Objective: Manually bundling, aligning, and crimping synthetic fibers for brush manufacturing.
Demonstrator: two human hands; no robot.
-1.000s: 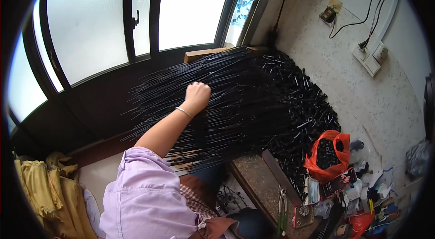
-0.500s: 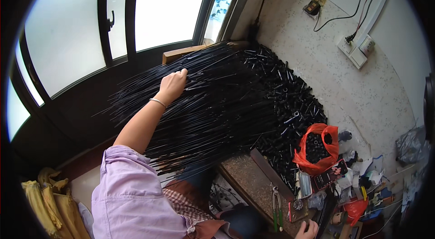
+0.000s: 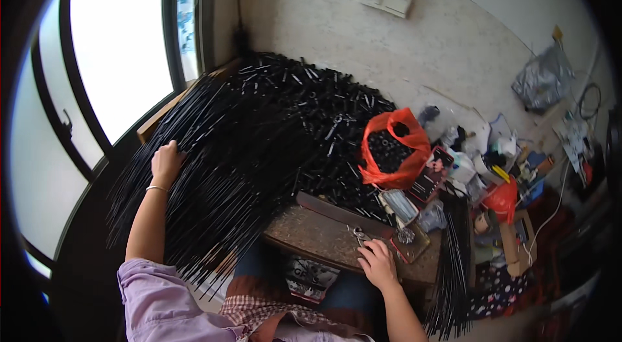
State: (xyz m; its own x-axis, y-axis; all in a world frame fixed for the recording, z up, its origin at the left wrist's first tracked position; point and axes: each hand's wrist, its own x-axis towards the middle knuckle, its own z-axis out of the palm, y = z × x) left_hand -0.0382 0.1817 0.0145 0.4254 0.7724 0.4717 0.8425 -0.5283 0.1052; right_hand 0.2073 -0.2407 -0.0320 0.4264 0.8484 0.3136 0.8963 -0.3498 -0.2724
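Note:
A thick sheaf of long, thin black rods (image 3: 227, 199) spreads over the left of the bench, tips fanning toward me. At its left side my left hand (image 3: 168, 162) is closed among the rods; exactly what lies between its fingers is partly hidden. On the bench's front board my right hand (image 3: 378, 264) curls over a pair of pliers (image 3: 358, 234). The metal jaws show beyond my fingers, and the hand covers the handles. Behind the rods lies a heap of short black tubular pieces (image 3: 324, 102).
A red plastic bag (image 3: 413, 170) of small black parts stands right of the heap. Beside it are a phone (image 3: 427, 183), a clear box (image 3: 399, 205) and clutter. A raised strip (image 3: 343, 214) edges the wooden bench (image 3: 304, 235). More black rods (image 3: 451, 264) hang at the right.
The view has swung to the right. My right hand has come from the lower edge onto the pliers. My left hand stays among the rods, now nearer their left side.

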